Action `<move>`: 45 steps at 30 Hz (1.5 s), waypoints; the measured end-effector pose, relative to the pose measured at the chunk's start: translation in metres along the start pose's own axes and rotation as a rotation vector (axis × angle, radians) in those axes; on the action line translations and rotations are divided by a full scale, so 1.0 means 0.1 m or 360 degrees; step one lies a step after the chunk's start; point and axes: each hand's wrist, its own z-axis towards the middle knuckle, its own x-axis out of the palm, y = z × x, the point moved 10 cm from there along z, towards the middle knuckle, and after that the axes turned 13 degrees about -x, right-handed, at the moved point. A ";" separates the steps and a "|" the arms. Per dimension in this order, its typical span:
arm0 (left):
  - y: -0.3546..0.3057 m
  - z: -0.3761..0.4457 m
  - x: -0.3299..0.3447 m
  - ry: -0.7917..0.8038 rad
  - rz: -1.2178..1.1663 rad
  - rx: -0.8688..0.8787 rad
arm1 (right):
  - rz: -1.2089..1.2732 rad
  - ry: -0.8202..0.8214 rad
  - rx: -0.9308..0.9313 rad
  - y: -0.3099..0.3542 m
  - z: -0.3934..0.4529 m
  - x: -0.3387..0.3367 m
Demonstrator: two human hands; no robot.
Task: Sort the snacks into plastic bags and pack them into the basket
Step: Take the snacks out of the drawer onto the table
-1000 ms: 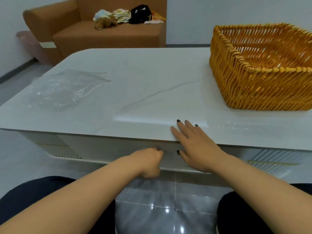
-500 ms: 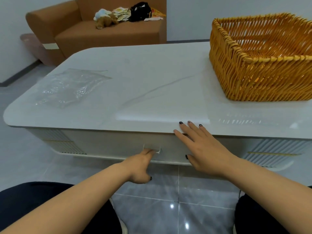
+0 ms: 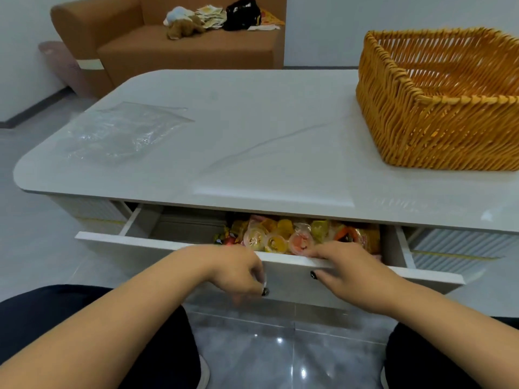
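Observation:
The white drawer [image 3: 157, 247] under the table top stands pulled out. Colourful snacks [image 3: 283, 234], jelly cups and packets, fill its right half. My left hand [image 3: 238, 272] curls its fingers round the small handle on the drawer front. My right hand [image 3: 348, 268] lies over the drawer's top edge, thumb on the front face, fingers reaching in at the snacks. Clear plastic bags [image 3: 120, 130] lie flat on the table's left side. An orange wicker basket [image 3: 438, 116] stands at the table's right, with nothing visible inside.
The white marble-look table [image 3: 266, 153] has a rounded left corner. Behind it a brown sofa [image 3: 174, 49] holds a soft toy, papers and a black bag. My knees are at both lower corners, over glossy grey floor tiles.
The drawer, shut before, has slid out towards me under my left hand's pull. My right hand came off the table top and dropped onto the drawer's front edge.

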 end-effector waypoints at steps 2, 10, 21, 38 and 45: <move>-0.03 -0.18 -0.15 0.0032 -0.0472 0.0121 | 0.0147 0.0040 0.0130 -0.06 -0.02 0.02; 0.34 -0.14 -0.64 -0.0782 -0.0440 0.0053 | 0.0401 0.0220 0.0285 0.03 -0.11 0.21; -0.12 0.10 0.01 -0.0554 -0.0140 0.0358 | 0.0646 0.0410 0.0304 0.20 -0.32 0.43; -0.04 0.26 0.25 -0.0580 0.0069 0.0143 | -0.0738 0.0348 -0.0347 0.00 -0.02 0.62; 0.01 0.26 0.21 -0.0688 -0.0072 0.0150 | -0.0833 0.0173 -0.0715 0.20 0.07 0.64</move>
